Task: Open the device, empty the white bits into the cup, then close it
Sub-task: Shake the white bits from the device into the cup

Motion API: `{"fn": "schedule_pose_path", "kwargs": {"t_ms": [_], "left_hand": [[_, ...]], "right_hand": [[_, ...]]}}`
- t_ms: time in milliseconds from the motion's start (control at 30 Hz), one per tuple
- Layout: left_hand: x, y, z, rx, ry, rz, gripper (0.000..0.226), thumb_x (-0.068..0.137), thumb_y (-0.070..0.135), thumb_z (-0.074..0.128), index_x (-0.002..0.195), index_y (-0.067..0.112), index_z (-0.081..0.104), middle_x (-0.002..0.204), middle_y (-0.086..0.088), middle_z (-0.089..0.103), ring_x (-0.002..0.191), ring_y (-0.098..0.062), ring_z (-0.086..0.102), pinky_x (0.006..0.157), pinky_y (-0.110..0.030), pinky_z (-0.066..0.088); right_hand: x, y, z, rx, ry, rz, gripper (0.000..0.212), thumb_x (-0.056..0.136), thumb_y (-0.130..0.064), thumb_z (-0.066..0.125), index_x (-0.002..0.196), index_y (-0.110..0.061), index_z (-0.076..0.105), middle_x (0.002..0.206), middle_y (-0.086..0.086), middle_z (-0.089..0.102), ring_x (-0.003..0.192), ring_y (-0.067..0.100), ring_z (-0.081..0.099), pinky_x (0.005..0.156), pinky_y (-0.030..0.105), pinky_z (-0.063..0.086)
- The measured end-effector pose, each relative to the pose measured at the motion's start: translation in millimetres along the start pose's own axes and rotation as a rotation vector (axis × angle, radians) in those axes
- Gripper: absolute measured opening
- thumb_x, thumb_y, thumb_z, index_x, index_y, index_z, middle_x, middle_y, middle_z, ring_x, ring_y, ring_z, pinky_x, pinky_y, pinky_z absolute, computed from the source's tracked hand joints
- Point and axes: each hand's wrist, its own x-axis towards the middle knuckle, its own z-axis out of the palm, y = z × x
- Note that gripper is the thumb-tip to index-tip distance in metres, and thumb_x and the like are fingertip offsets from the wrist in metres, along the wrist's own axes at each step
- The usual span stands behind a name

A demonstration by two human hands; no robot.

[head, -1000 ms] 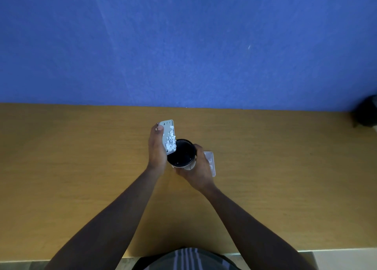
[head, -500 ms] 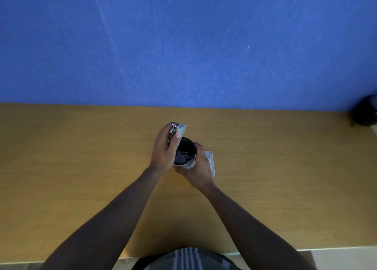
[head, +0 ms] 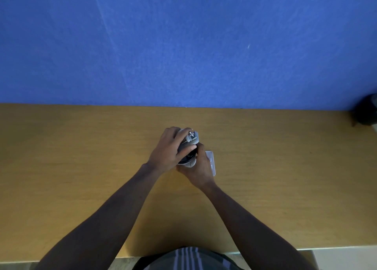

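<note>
Currently, head view only.
Left hand [head: 170, 150]: wrapped around the device [head: 190, 140], palm down, thumb across its near side. Firm grasp.
Device: grey body, tipped over the cup [head: 188, 160], its far end sticking out past the fingers with a small metal fitting showing. It sits directly above the cup mouth, covering most of it.
Right hand [head: 199, 168]: curled around the cup's right and near side, holding it on the worktop [head: 81, 157].
Cup: white wall, dark inside, mostly hidden between the two hands. Only the near rim and a slice of interior show.
White bits: cannot tell, cup interior mostly blocked by the left hand and device.
Cover plate [head: 211, 163]: pale flat piece lying on the worktop, just right of the right hand, partly hidden under its fingers.
Hands: touching each other at the cup.
Background: blue wall [head: 183, 45] behind the worktop.
</note>
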Motion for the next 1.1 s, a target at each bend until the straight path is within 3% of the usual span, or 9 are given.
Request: {"fn": "schedule_pose_path", "kwargs": {"t_ms": [167,367,700,833,933,1033,1100], "left_hand": [[1,4,1,-0.018,-0.008,0.03,0.052,0.094,0.058,0.043,0.135,0.025,0.043,0.118,-0.005,0.046,0.116,-0.019,0.042,0.095,-0.031,0.041],[3,5,4,0.014,-0.106,0.055,0.053,0.091,0.054,0.052,0.131,0.019,0.05,0.114,-0.01,0.052,0.11,-0.023,0.046,0.091,-0.038,0.045],[8,5,7,-0.042,-0.129,0.052,0.05,0.089,0.054,0.055,0.129,0.023,0.05,0.112,-0.004,0.05,0.108,-0.016,0.044,0.091,-0.032,0.042],[9,9,8,-0.264,0.018,-0.11,0.047,0.09,0.051,0.058,0.13,0.027,0.048,0.118,0.001,0.05,0.115,-0.007,0.047,0.094,-0.02,0.04],[15,15,3,-0.446,0.103,-0.285,0.043,0.089,0.058,0.055,0.126,0.037,0.05,0.112,0.013,0.052,0.107,0.0,0.051,0.088,-0.014,0.043],[21,17,-4,-0.645,0.147,-0.371,0.025,0.089,0.056,0.056,0.112,0.045,0.055,0.093,0.023,0.059,0.089,-0.003,0.058,0.078,-0.023,0.048],[23,18,-6,-0.814,0.187,-0.472,0.017,0.09,0.054,0.055,0.104,0.047,0.058,0.087,0.024,0.063,0.084,-0.001,0.061,0.07,-0.023,0.052]], "right_hand": [[-1,2,0,-0.023,-0.005,0.014,0.083,0.063,-0.032,0.088,0.128,-0.017,0.038,0.114,-0.002,0.064,0.101,0.015,0.064,0.08,0.041,0.057],[1,4,-3,-0.053,0.0,0.005,0.086,0.065,-0.029,0.085,0.135,-0.019,0.036,0.113,-0.005,0.062,0.1,0.014,0.064,0.079,0.038,0.056],[6,7,-6,-0.037,0.019,-0.016,0.074,0.064,-0.027,0.084,0.126,-0.016,0.045,0.106,-0.005,0.065,0.093,0.012,0.065,0.076,0.039,0.057],[1,9,-8,-0.016,0.059,-0.041,0.083,0.064,-0.03,0.087,0.132,-0.02,0.039,0.118,-0.008,0.061,0.103,0.007,0.06,0.078,0.032,0.056],[-3,13,-10,-0.009,0.078,-0.039,0.084,0.064,-0.031,0.088,0.132,-0.021,0.04,0.119,-0.014,0.053,0.105,-0.009,0.051,0.081,0.029,0.053],[-2,21,-13,0.0,0.087,-0.013,0.082,0.063,-0.029,0.088,0.13,-0.021,0.041,0.122,-0.008,0.056,0.113,0.009,0.055,0.086,0.04,0.055],[-1,27,-17,0.009,0.102,0.003,0.083,0.061,-0.028,0.088,0.13,-0.022,0.042,0.123,-0.003,0.058,0.114,0.018,0.057,0.086,0.04,0.056]]}}
